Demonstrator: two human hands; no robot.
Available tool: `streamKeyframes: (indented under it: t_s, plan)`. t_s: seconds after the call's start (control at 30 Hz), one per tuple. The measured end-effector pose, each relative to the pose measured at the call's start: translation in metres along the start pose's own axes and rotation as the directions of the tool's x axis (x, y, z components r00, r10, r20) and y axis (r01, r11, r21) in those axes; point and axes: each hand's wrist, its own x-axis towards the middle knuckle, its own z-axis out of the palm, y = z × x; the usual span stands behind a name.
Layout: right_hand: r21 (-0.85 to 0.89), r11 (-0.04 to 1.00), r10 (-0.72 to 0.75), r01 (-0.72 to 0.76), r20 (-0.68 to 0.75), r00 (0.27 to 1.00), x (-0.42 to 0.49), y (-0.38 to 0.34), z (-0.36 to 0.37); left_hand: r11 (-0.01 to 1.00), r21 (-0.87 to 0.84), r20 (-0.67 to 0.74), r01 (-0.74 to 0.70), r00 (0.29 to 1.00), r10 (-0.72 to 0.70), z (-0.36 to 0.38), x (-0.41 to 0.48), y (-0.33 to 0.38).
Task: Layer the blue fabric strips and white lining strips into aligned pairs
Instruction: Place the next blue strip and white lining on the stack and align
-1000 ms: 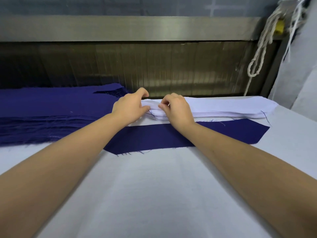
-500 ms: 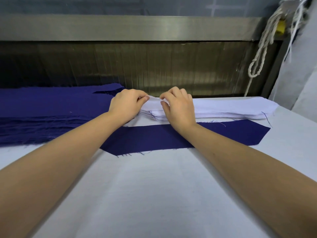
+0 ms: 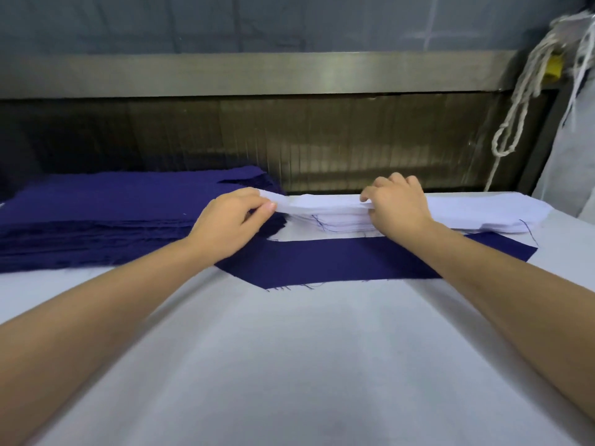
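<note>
Both your left hand [image 3: 230,222] and right hand [image 3: 397,209] pinch the top white lining strip [image 3: 322,206], raised off its stack [image 3: 476,217] mid-frame, likely to lay it on the single blue strip [image 3: 338,260] waiting just below.

On the pale grey cloth-covered surface [image 3: 306,365], the left grip [image 3: 230,220] and right grip [image 3: 397,204] each pinched the thin top white lining strip [image 3: 322,206], raised slightly above the flat stack of white lining strips [image 3: 467,217], just behind a single long dark blue fabric strip [image 3: 338,260] lying flat beside a thick stack of dark blue fabric strips [image 3: 96,214] at the left.
</note>
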Motion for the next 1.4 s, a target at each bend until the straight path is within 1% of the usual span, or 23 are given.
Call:
streamKeyframes:
  t_s: [0.03,0.1,0.13,0.2,0.27,0.33,0.4,0.63,0.77,0.83,0.9,1.0,1.1,1.3,1.4]
  plan:
    - [-0.010,1.000,-0.012,0.012,0.009,1.000,-0.003,0.005,-0.001,0.999,-0.027,0.013,0.020,1.000,-0.020,-0.001,-0.004,-0.002]
    - [0.005,0.998,-0.060,0.061,-0.018,0.998,-0.015,0.018,-0.002,0.992,-0.104,0.010,0.068,0.998,-0.067,0.000,-0.011,-0.003]
    - [0.019,0.994,-0.104,0.105,-0.058,0.993,-0.023,0.025,-0.002,0.983,-0.155,-0.002,0.096,0.995,-0.098,0.001,-0.014,-0.003]
    - [0.041,0.974,-0.214,0.224,-0.179,0.960,-0.039,0.037,-0.003,0.962,-0.234,-0.015,0.140,0.989,-0.147,0.003,-0.018,-0.001]
    - [0.001,0.942,-0.319,0.335,-0.300,0.899,-0.054,0.046,-0.004,0.962,-0.240,-0.014,0.130,0.990,-0.137,0.004,-0.021,0.001]
    - [-0.040,0.918,-0.383,0.394,-0.345,0.857,-0.065,0.051,-0.006,0.972,-0.213,-0.027,0.098,0.994,-0.106,0.004,-0.024,0.004]
    - [-0.047,0.907,-0.406,0.419,-0.361,0.839,-0.072,0.056,-0.010,0.976,-0.201,-0.040,0.082,0.995,-0.092,0.003,-0.028,0.005]
    - [0.012,0.938,-0.318,0.346,-0.363,0.876,-0.094,0.074,-0.016,0.975,-0.201,-0.012,0.096,0.995,-0.101,0.002,-0.044,0.009]
    - [0.071,0.924,-0.332,0.375,-0.331,0.883,-0.104,0.078,-0.021,0.984,-0.156,-0.017,0.081,0.996,-0.085,0.004,-0.044,0.008]
    - [0.107,0.917,-0.339,0.385,-0.299,0.892,-0.105,0.075,-0.023,0.985,-0.141,-0.006,0.103,0.994,-0.105,0.004,-0.044,0.006]
    - [0.122,0.922,-0.334,0.367,-0.228,0.914,-0.106,0.072,-0.021,0.982,-0.139,-0.001,0.131,0.991,-0.133,0.004,-0.043,0.005]
    - [0.141,0.946,-0.277,0.293,-0.121,0.953,-0.106,0.076,-0.018,0.976,-0.155,-0.011,0.150,0.988,-0.153,0.004,-0.043,0.006]
    - [0.151,0.965,-0.207,0.213,-0.052,0.977,-0.107,0.082,-0.020,0.972,-0.150,0.000,0.183,0.983,-0.185,0.004,-0.041,0.005]
    - [0.135,0.991,-0.023,0.024,-0.007,1.000,-0.106,0.088,-0.028,0.951,-0.161,0.016,0.263,0.964,-0.264,0.002,-0.040,-0.001]
    - [0.144,0.987,0.078,-0.069,-0.055,0.995,-0.106,0.094,-0.030,0.954,-0.174,0.017,0.243,0.970,-0.244,0.000,-0.041,0.002]
